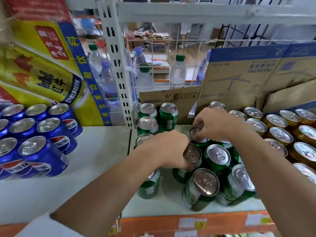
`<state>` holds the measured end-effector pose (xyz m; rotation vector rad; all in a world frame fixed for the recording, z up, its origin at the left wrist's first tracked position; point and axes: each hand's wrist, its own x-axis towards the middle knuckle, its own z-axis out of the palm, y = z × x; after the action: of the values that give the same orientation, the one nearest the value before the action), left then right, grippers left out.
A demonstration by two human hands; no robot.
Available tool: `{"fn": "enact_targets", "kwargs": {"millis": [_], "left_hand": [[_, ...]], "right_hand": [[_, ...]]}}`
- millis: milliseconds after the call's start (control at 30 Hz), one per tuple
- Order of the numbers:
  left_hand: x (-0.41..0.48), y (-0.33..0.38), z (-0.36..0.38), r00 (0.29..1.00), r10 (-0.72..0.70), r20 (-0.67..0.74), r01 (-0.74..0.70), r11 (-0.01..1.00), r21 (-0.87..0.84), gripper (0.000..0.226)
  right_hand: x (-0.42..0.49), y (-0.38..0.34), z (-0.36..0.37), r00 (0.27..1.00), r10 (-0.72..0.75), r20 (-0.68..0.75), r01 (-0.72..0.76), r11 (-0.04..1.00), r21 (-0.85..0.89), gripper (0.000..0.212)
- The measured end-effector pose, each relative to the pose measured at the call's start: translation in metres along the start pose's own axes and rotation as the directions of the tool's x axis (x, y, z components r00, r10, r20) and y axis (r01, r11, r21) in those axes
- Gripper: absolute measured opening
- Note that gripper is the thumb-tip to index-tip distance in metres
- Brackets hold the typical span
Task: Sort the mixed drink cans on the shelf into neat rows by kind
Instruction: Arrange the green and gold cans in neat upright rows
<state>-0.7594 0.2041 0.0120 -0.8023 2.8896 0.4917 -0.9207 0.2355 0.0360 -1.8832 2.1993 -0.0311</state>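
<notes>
my left hand (168, 148) curled round a green can (192, 154), my right hand (216, 124) pinching the rim of a neighbouring can (201, 142), blue cans (49, 127) well apart

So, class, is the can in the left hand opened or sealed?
Sealed: the green can in the left hand shows an unbroken lid, tab flat.
</notes>
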Motion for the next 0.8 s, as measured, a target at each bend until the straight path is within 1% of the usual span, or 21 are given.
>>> {"fn": "enact_targets", "kwargs": {"millis": [67,167,233,300,367,433,467,533,667,733,800], "left_hand": [[0.000,-0.002,-0.001,1.000,0.014,-0.027,-0.016,0.997,-0.081,0.043],[-0.007,-0.006,-0.011,0.995,-0.011,-0.103,-0.012,0.977,-0.214,0.042],[-0.015,-0.009,-0.028,0.982,-0.035,-0.187,-0.023,0.954,-0.300,0.043],[-0.023,-0.012,-0.048,0.958,-0.056,-0.282,-0.065,0.914,-0.401,0.041],[-0.031,-0.015,-0.062,0.929,-0.084,-0.361,-0.129,0.841,-0.526,0.039],[-0.036,-0.020,-0.068,0.894,-0.123,-0.431,-0.207,0.740,-0.640,0.033],[-0.038,-0.022,-0.069,0.872,-0.150,-0.466,-0.238,0.703,-0.671,0.031],[-0.041,-0.028,-0.068,0.824,-0.231,-0.518,-0.285,0.621,-0.730,0.035],[-0.049,-0.039,-0.066,0.757,-0.390,-0.524,-0.334,0.457,-0.824,0.044],[-0.054,-0.044,-0.065,0.738,-0.444,-0.509,-0.335,0.414,-0.847,0.043],[-0.062,-0.049,-0.063,0.727,-0.464,-0.506,-0.337,0.400,-0.852,0.043]], "right_hand": [[-0.002,0.000,0.001,1.000,0.004,-0.006,-0.003,1.000,0.013,0.014],[-0.005,0.001,0.002,1.000,0.016,-0.017,-0.015,0.999,0.040,0.015],[-0.005,0.002,0.003,0.999,0.028,-0.020,-0.026,0.998,0.053,0.013],[-0.006,0.003,0.004,0.999,0.027,-0.029,-0.025,0.998,0.063,0.008],[-0.006,0.000,0.007,0.999,0.021,-0.032,-0.020,0.998,0.056,0.017],[-0.007,-0.003,0.012,0.999,0.007,-0.052,-0.005,0.999,0.054,0.023],[-0.007,-0.005,0.014,0.997,0.003,-0.072,0.001,0.998,0.055,0.028],[-0.008,-0.008,0.017,0.993,0.010,-0.114,0.000,0.996,0.090,0.029],[-0.009,-0.014,0.014,0.994,-0.018,-0.105,0.040,0.976,0.213,0.034],[-0.010,-0.022,0.011,0.995,-0.060,-0.084,0.080,0.964,0.253,0.040],[-0.010,-0.031,0.011,0.994,-0.105,-0.044,0.112,0.963,0.244,0.048]]}}
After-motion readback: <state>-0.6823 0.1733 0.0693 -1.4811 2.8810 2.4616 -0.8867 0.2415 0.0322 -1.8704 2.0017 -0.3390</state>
